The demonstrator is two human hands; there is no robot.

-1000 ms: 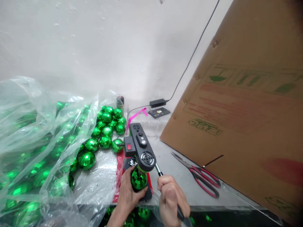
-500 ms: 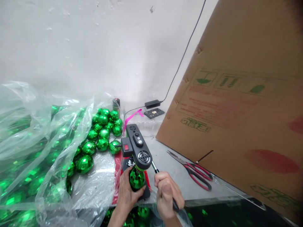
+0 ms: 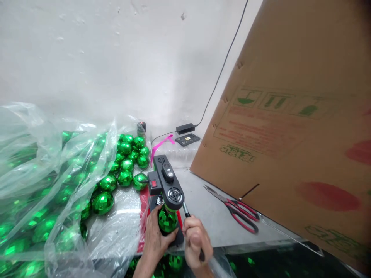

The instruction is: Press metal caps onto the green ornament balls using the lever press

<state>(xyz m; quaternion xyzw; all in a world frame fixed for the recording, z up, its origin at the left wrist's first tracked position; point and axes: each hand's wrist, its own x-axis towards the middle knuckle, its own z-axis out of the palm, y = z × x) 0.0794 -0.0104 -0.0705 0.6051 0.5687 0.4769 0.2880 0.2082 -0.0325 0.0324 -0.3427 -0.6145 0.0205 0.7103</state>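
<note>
A small black bench press (image 3: 168, 183) with a red switch stands at the table's front edge. My left hand (image 3: 155, 237) is wrapped round a green faceted ball (image 3: 166, 220) seated under the machine's head. My right hand (image 3: 195, 241) is closed in a fist on the machine's lever handle (image 3: 187, 212), which slants down to the right from the head. Several more green balls (image 3: 127, 162) lie loose behind the machine, to its left.
A clear plastic bag (image 3: 43, 185) full of green balls fills the left. A large cardboard box (image 3: 290, 127) leans at the right, with red-handled scissors (image 3: 237, 210) in front of it. A power adapter (image 3: 185, 128), cable and small black device lie by the wall.
My right hand has moved the lever handle down and in toward the machine. The left hand stays on the ball. The view shifted slightly.
</note>
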